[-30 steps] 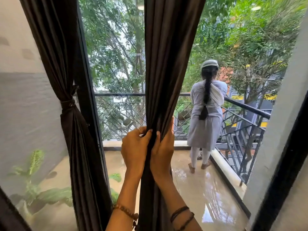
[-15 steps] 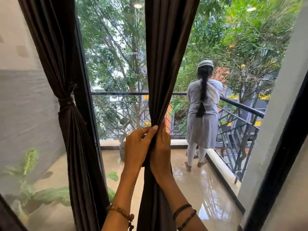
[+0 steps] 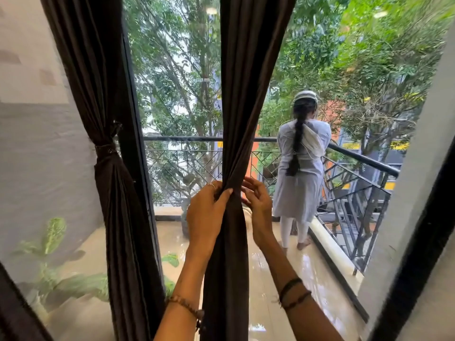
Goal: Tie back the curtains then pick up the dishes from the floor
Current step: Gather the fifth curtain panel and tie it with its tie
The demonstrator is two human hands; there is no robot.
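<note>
A dark brown curtain [image 3: 246, 89] hangs down the middle of the glass door, bunched into a narrow waist at hand height. My left hand [image 3: 206, 210] grips that bunched waist, thumb and fingers curled round the fabric. My right hand [image 3: 257, 201] hovers just right of the waist, fingers loosely curled, holding nothing that I can see. A second dark curtain [image 3: 110, 193] at the left is gathered and bound with a thin tie [image 3: 105, 150]. No dishes are in view.
A person in white [image 3: 301, 173] stands on the wet balcony floor [image 3: 275, 279] by the black railing [image 3: 364, 158], back turned. A grey pot [image 3: 185, 219] sits behind my left hand. A dark door frame [image 3: 418, 242] runs down the right. Green plants [image 3: 54, 242] show at lower left.
My right hand has let go of the middle curtain and moved off to the right. My left hand keeps its grip on the bunched fabric.
</note>
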